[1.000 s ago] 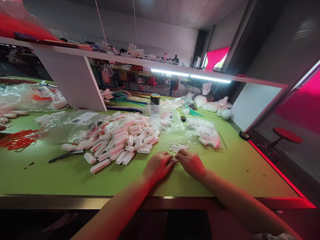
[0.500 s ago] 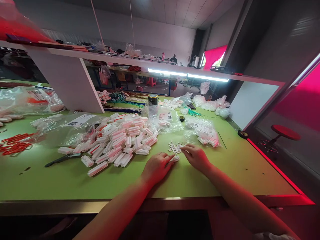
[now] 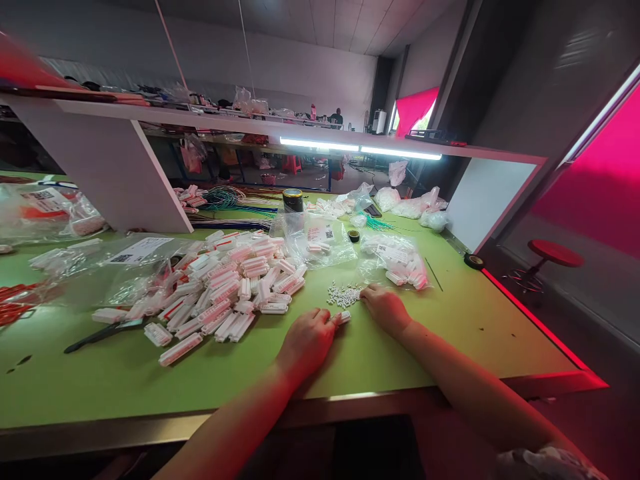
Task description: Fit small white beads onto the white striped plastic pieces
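Note:
My left hand (image 3: pixel 309 340) is closed around a white plastic connector housing (image 3: pixel 343 318), whose end sticks out past the fingertips just above the table. At the right edge of a little heap of small white pieces (image 3: pixel 344 294), my right hand (image 3: pixel 384 308) has its fingers drawn together. Whatever those fingertips pinch, if anything, is too small to make out. Left of my hands lies a large pile of white connector housings (image 3: pixel 215 283), some with red or pinkish parts.
Clear bags with labels (image 3: pixel 393 257) lie behind the small pieces. A black-handled tool (image 3: pixel 93 338) rests by the pile's left side. Black tape (image 3: pixel 473 261) sits at the right edge. A black can (image 3: pixel 293 200) and cable bundles (image 3: pixel 225 198) stand farther back, under a lit shelf.
My right hand has moved away from the connector housing in my left hand and over to the heap of small pieces. The camera view has turned slightly right.

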The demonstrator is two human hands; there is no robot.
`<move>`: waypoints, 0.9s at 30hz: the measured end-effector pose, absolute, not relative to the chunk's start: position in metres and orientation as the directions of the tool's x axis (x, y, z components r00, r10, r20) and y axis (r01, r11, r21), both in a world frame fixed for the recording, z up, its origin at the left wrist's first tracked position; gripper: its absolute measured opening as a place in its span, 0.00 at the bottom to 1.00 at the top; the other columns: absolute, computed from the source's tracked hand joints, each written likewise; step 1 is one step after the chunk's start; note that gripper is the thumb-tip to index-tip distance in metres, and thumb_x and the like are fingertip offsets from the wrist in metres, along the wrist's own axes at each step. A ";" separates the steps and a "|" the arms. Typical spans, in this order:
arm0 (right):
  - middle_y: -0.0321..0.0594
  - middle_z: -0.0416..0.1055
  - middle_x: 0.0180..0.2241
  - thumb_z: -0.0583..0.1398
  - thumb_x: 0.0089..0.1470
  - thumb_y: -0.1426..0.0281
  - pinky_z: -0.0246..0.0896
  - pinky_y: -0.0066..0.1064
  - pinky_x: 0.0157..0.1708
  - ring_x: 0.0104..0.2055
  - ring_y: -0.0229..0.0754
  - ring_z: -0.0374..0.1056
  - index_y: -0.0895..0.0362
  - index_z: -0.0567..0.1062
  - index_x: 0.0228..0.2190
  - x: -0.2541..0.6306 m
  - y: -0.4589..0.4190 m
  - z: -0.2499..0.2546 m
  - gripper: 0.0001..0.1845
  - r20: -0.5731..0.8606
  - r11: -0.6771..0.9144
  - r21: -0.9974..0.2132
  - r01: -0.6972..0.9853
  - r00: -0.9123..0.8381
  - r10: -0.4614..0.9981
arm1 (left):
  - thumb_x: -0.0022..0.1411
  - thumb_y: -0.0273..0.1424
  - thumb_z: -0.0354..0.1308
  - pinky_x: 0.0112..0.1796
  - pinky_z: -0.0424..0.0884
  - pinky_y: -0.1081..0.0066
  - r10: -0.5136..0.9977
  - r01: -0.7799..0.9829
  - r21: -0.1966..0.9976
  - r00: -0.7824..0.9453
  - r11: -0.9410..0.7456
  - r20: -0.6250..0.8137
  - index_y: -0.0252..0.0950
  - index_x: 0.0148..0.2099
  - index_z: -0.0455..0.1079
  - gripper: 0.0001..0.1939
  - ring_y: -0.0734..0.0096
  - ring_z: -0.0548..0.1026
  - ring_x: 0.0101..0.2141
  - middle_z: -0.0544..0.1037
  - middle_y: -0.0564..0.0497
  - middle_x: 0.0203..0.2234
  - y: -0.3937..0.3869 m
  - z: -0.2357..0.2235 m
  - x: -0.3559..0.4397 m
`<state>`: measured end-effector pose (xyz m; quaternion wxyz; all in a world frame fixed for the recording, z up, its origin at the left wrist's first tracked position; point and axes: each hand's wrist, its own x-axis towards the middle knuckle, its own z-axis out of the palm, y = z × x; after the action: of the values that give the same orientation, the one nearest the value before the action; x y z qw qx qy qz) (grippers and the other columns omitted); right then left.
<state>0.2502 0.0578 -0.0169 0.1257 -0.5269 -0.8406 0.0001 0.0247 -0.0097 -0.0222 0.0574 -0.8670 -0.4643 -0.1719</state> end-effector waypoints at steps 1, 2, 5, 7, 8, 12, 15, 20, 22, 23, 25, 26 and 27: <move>0.45 0.75 0.40 0.56 0.67 0.72 0.58 0.28 0.32 0.36 0.41 0.72 0.57 0.78 0.37 0.249 0.058 -0.017 0.10 0.199 0.434 -0.094 0.896 -0.410 0.890 | 0.76 0.31 0.44 0.39 0.70 0.65 0.789 0.828 0.067 0.502 -0.556 0.354 0.38 0.49 0.77 0.18 0.63 0.74 0.36 0.78 0.45 0.35 -0.010 -0.022 0.024; 0.46 0.75 0.39 0.56 0.67 0.73 0.57 0.28 0.32 0.35 0.41 0.72 0.57 0.78 0.37 0.248 0.058 -0.017 0.10 0.195 0.423 -0.071 0.903 -0.403 0.894 | 0.76 0.32 0.44 0.39 0.70 0.65 0.794 0.832 0.075 0.492 -0.550 0.357 0.38 0.49 0.77 0.18 0.63 0.74 0.36 0.78 0.45 0.36 -0.010 -0.021 0.024; 0.45 0.75 0.40 0.56 0.67 0.74 0.59 0.27 0.34 0.35 0.40 0.72 0.57 0.77 0.37 0.247 0.055 -0.016 0.10 0.241 0.445 -0.149 0.883 -0.404 0.882 | 0.76 0.34 0.44 0.39 0.70 0.66 0.805 0.839 0.095 0.473 -0.535 0.358 0.40 0.50 0.77 0.18 0.64 0.74 0.36 0.78 0.46 0.37 -0.010 -0.019 0.023; 0.43 0.75 0.40 0.56 0.68 0.73 0.62 0.27 0.37 0.38 0.40 0.72 0.57 0.76 0.37 0.248 0.051 -0.014 0.09 0.304 0.528 -0.291 0.798 -0.446 0.842 | 0.76 0.35 0.44 0.39 0.69 0.66 0.809 0.842 0.089 0.475 -0.533 0.346 0.40 0.51 0.77 0.19 0.63 0.74 0.36 0.78 0.46 0.37 -0.010 -0.019 0.023; 0.42 0.75 0.39 0.56 0.68 0.73 0.63 0.28 0.39 0.40 0.40 0.72 0.56 0.76 0.37 0.248 0.048 -0.014 0.09 0.336 0.574 -0.354 0.738 -0.472 0.815 | 0.76 0.35 0.44 0.39 0.69 0.66 0.810 0.842 0.084 0.478 -0.532 0.341 0.40 0.51 0.77 0.19 0.63 0.74 0.36 0.78 0.46 0.36 -0.010 -0.019 0.023; 0.40 0.74 0.38 0.54 0.69 0.71 0.64 0.29 0.41 0.41 0.40 0.71 0.55 0.76 0.37 0.243 0.036 -0.012 0.11 0.401 0.658 -0.437 0.613 -0.522 0.753 | 0.77 0.36 0.44 0.38 0.69 0.67 0.808 0.848 0.066 0.475 -0.526 0.349 0.40 0.50 0.77 0.19 0.64 0.73 0.35 0.77 0.46 0.34 -0.010 -0.019 0.024; 0.40 0.75 0.40 0.55 0.69 0.72 0.63 0.27 0.39 0.40 0.40 0.72 0.54 0.77 0.38 0.238 0.031 -0.013 0.10 0.382 0.654 -0.376 0.657 -0.532 0.755 | 0.77 0.35 0.43 0.37 0.69 0.67 0.800 0.845 0.046 0.484 -0.532 0.354 0.40 0.50 0.77 0.20 0.65 0.73 0.34 0.77 0.46 0.34 -0.010 -0.019 0.025; 0.40 0.75 0.39 0.57 0.68 0.73 0.56 0.26 0.32 0.34 0.38 0.69 0.55 0.78 0.38 0.233 0.027 -0.013 0.09 0.328 0.646 -0.167 0.745 -0.576 0.749 | 0.77 0.36 0.43 0.36 0.68 0.66 0.800 0.852 0.034 0.476 -0.522 0.365 0.39 0.49 0.78 0.20 0.64 0.73 0.34 0.78 0.47 0.33 -0.010 -0.021 0.025; 0.40 0.74 0.38 0.57 0.67 0.74 0.53 0.27 0.30 0.32 0.37 0.68 0.55 0.77 0.37 0.232 0.026 -0.012 0.09 0.301 0.648 -0.082 0.757 -0.601 0.740 | 0.77 0.37 0.44 0.36 0.67 0.67 0.796 0.851 0.038 0.473 -0.524 0.378 0.39 0.48 0.78 0.20 0.64 0.73 0.34 0.78 0.47 0.33 -0.010 -0.022 0.025; 0.39 0.74 0.37 0.57 0.67 0.75 0.51 0.27 0.30 0.31 0.37 0.67 0.56 0.77 0.37 0.232 0.025 -0.012 0.09 0.292 0.646 -0.045 0.762 -0.609 0.738 | 0.77 0.37 0.45 0.36 0.67 0.67 0.792 0.849 0.041 0.472 -0.526 0.386 0.39 0.48 0.78 0.19 0.64 0.73 0.33 0.78 0.47 0.32 -0.010 -0.022 0.025; 0.39 0.74 0.37 0.57 0.66 0.76 0.50 0.28 0.29 0.30 0.37 0.65 0.56 0.77 0.36 0.232 0.024 -0.010 0.09 0.285 0.642 0.014 0.767 -0.619 0.732 | 0.77 0.37 0.45 0.36 0.67 0.67 0.785 0.845 0.047 0.472 -0.532 0.401 0.39 0.47 0.78 0.19 0.65 0.73 0.33 0.78 0.47 0.32 -0.009 -0.022 0.025; 0.39 0.74 0.36 0.57 0.66 0.76 0.49 0.29 0.30 0.30 0.37 0.65 0.56 0.77 0.35 0.231 0.024 -0.010 0.10 0.286 0.643 0.035 0.765 -0.624 0.727 | 0.76 0.38 0.46 0.36 0.67 0.67 0.783 0.844 0.049 0.472 -0.534 0.405 0.38 0.47 0.78 0.19 0.65 0.73 0.33 0.78 0.47 0.32 -0.009 -0.022 0.025; 0.39 0.74 0.36 0.57 0.66 0.76 0.50 0.29 0.30 0.31 0.37 0.65 0.56 0.77 0.35 0.231 0.023 -0.010 0.10 0.289 0.646 0.053 0.762 -0.631 0.720 | 0.76 0.38 0.46 0.35 0.67 0.67 0.782 0.844 0.050 0.471 -0.534 0.407 0.38 0.47 0.78 0.19 0.65 0.73 0.33 0.77 0.47 0.32 -0.009 -0.023 0.025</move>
<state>0.2309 0.0233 -0.0096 0.1218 -0.4121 -0.8989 -0.0855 0.0249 -0.0091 -0.0225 0.0791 -0.8541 -0.4760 -0.1940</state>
